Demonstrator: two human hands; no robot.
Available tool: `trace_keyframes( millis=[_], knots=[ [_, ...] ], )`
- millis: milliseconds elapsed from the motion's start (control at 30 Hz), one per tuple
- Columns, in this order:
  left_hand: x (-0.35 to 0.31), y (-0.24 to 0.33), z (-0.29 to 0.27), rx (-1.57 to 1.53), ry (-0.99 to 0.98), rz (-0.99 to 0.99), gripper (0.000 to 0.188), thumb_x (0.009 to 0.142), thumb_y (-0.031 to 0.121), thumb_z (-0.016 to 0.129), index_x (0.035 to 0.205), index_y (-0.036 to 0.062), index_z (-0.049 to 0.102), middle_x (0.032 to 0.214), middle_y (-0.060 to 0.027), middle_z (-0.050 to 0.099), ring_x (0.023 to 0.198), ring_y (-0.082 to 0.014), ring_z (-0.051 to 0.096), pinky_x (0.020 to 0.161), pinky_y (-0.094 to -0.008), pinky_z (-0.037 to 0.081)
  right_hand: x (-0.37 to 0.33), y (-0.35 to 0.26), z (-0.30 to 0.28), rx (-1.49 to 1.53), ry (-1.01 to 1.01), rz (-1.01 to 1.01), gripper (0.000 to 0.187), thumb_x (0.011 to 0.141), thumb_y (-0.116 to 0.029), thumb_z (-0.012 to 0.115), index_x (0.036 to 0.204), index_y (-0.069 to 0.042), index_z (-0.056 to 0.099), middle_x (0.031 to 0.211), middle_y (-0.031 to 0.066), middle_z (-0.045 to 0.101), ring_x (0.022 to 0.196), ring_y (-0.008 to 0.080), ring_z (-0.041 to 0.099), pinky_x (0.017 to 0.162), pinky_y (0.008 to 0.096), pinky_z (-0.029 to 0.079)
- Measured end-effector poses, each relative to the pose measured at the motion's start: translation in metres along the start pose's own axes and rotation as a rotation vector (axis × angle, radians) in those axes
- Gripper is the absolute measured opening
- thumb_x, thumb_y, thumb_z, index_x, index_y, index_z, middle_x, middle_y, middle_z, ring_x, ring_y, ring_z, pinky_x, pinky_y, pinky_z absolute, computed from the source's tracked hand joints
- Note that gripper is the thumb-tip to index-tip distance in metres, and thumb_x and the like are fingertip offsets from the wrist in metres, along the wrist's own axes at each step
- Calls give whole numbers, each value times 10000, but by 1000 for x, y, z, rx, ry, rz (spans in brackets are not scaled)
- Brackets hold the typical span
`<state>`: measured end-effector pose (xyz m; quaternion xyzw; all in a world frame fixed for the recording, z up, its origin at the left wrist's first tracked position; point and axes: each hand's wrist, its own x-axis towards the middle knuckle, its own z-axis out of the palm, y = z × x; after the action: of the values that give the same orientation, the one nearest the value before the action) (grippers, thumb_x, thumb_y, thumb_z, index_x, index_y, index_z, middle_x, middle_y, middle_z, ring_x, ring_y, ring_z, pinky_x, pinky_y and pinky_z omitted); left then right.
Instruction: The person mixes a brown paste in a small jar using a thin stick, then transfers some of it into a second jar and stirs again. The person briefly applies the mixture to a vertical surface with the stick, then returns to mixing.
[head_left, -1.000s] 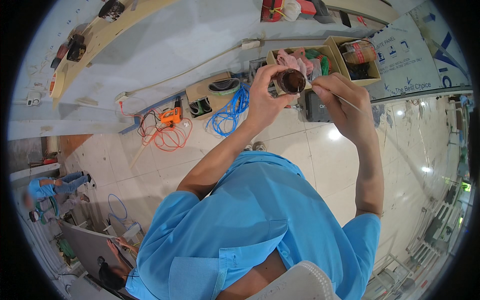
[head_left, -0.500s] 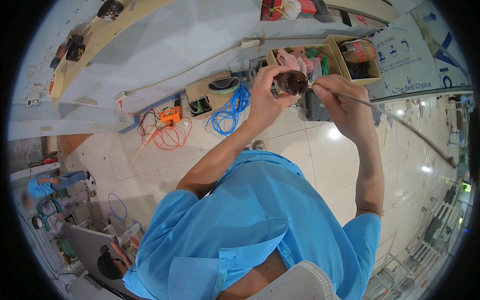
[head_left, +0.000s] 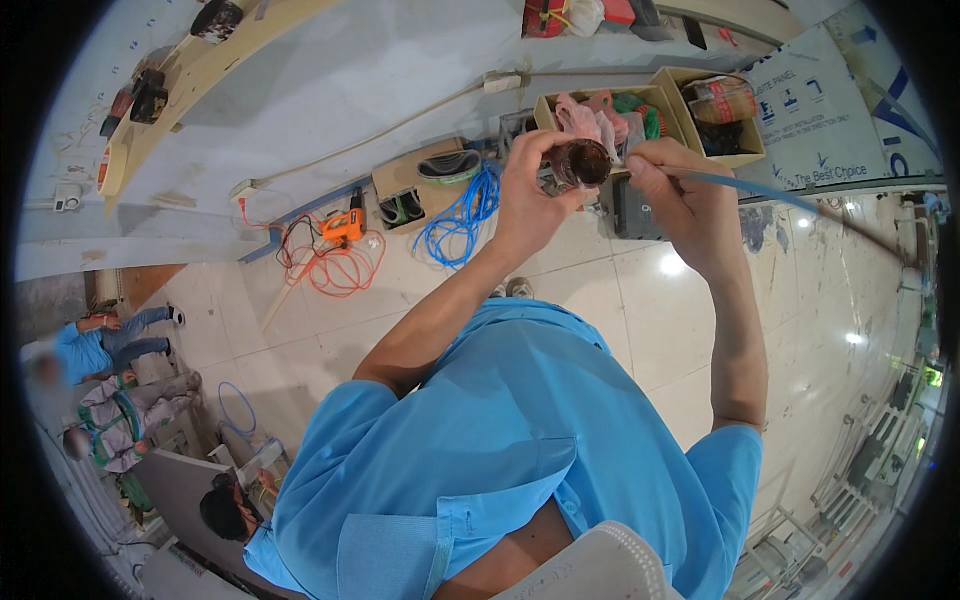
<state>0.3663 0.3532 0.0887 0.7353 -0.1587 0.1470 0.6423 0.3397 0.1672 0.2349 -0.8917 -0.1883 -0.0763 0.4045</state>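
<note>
Both my hands are raised in front of me over the tiled floor. My left hand (head_left: 532,190) is wrapped round a small, dark brown, see-through jar (head_left: 583,163), tilted with its round end facing me. Close to its right side, my right hand (head_left: 682,205) pinches a long thin rod (head_left: 765,190) between thumb and fingers. From there the rod runs out to the right, bluish in its middle and brownish farther off. Its near tip lies at my fingertips; whether it touches the jar I cannot tell.
Behind the jar stand open boxes (head_left: 685,115) with plastic bags and wrapped bundles. Blue cable (head_left: 460,228) and an orange heat gun (head_left: 343,227) with orange cord lie along the wall. Several people in work clothes, one near a grey panel (head_left: 180,492), are at the left.
The rod has swung to a flatter angle, its far part now higher in view. The jar has shifted slightly left. At the left, the co-workers have moved a little.
</note>
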Motion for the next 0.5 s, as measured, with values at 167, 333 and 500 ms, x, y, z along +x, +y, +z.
trace_keyframes(
  millis=[167, 333, 500],
  knots=[
    [-1, -4, 1, -6, -8, -35, 670, 737, -34, 921, 1322, 46, 604, 1293, -85, 572, 1181, -204, 636, 1053, -341, 533, 0, 4, 6, 67, -35, -40, 129, 1036, -93, 691, 1042, 34, 707, 828, 66, 651, 672, 135, 512, 605, 288, 422],
    [-2, -8, 6, -99, -4, -53, 707, 736, -81, 905, 1349, 36, 575, 1314, -76, 560, 1234, -204, 634, 1103, -355, 527, 0, 1, -1, 7, 49, -82, 92, 1016, -62, 694, 1072, 7, 718, 845, 114, 680, 666, 215, 591, 631, 315, 489],
    [-8, -11, 9, -197, 9, -114, 715, 743, -99, 896, 1361, 33, 561, 1330, -76, 574, 1249, -205, 630, 1115, -357, 516, -1, -1, -6, 22, 61, -119, 83, 1008, -51, 693, 1052, 15, 719, 838, 101, 677, 667, 181, 569, 623, 297, 467]
  ],
)
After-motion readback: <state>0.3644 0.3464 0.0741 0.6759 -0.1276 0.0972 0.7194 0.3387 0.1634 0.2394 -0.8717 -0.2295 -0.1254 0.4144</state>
